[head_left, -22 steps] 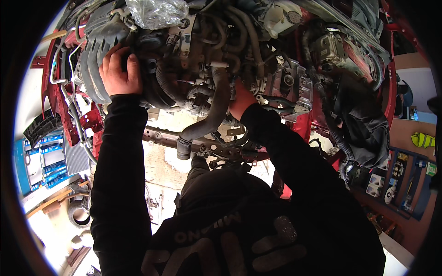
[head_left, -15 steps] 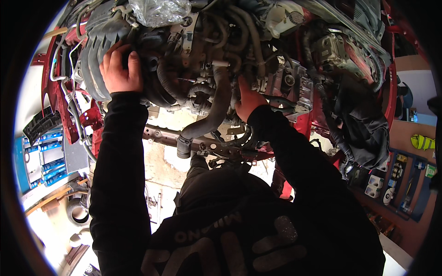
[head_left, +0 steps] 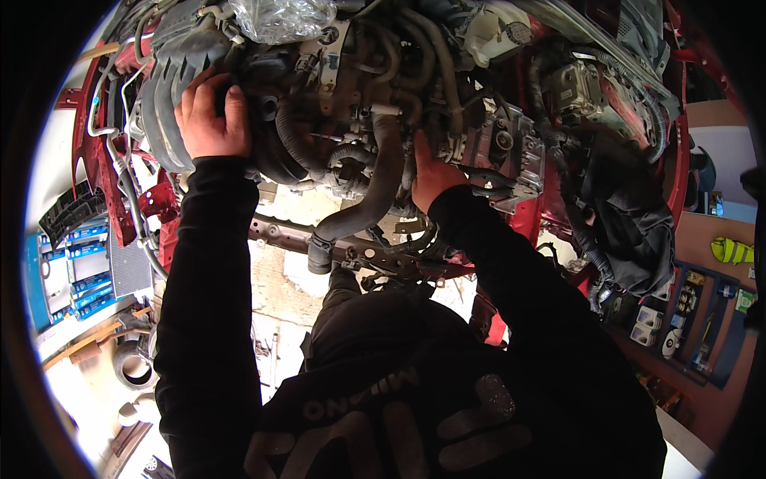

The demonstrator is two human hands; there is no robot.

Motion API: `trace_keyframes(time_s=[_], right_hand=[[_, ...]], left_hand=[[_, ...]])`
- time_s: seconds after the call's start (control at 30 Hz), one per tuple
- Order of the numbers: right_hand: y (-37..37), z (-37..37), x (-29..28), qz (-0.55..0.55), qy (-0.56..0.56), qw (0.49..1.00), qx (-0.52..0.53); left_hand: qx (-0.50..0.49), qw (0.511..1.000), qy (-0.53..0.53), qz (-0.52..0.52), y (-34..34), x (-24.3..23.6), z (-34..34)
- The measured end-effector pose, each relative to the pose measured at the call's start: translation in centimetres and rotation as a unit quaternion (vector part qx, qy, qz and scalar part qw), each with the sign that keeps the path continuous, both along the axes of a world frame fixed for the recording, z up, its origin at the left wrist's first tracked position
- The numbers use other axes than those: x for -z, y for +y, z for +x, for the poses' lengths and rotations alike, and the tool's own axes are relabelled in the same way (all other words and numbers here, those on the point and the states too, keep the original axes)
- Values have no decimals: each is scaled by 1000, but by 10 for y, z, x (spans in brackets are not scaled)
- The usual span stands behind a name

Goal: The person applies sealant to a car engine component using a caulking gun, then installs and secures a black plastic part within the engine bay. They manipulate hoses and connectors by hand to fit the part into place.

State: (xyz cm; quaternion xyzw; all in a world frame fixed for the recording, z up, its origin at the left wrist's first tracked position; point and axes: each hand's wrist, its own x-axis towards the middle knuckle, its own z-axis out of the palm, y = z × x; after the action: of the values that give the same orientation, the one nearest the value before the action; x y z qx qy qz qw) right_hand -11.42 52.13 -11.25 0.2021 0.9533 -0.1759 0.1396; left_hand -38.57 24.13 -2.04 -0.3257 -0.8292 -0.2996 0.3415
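Note:
My left hand [head_left: 212, 121] lies on the ribbed black intake manifold [head_left: 163, 112] at the left of the engine. Its thumb stands apart and the fingertips bend over the manifold's edge. Past the thick grey-black coolant hose [head_left: 381, 172], my right hand [head_left: 436, 176] reaches down among engine parts. One finger points forward beside the hose; the other fingers are bent down out of sight, and what they hold is hidden. A corrugated hose [head_left: 289, 140] runs between the two hands. To the right of my right hand sits the bare metal gearbox housing [head_left: 511, 148].
Clear plastic wrap [head_left: 283, 17] lies on top of the engine. A white reservoir [head_left: 495, 36] stands at the back. Black cloth [head_left: 626, 215] hangs over the right side of the red car body. Below the engine runs a metal crossmember [head_left: 383, 257]. Shelves with blue boxes [head_left: 88, 271] stand at left.
Both hands keep nearly the same places. The view has shifted slightly, and my right hand sits a touch farther right in it.

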Motion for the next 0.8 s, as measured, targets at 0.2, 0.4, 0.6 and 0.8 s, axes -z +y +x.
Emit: trace_keyframes(time_s=[0.2,0.4,0.6,0.8], right_hand=[[11,-4,15,-57,12,997,53],[17,-7,46,-291,168,932,135],[23,-11,45,-558,97,791,230],[13,-17,71,-423,136,881,161]], left_hand=[[2,1000,7,2,1,-1,-1],[0,1000,9,-13,-1,1,-1],[4,1000,5,4,1,0,-1],[2,1000,-2,3,1,-1,1]])
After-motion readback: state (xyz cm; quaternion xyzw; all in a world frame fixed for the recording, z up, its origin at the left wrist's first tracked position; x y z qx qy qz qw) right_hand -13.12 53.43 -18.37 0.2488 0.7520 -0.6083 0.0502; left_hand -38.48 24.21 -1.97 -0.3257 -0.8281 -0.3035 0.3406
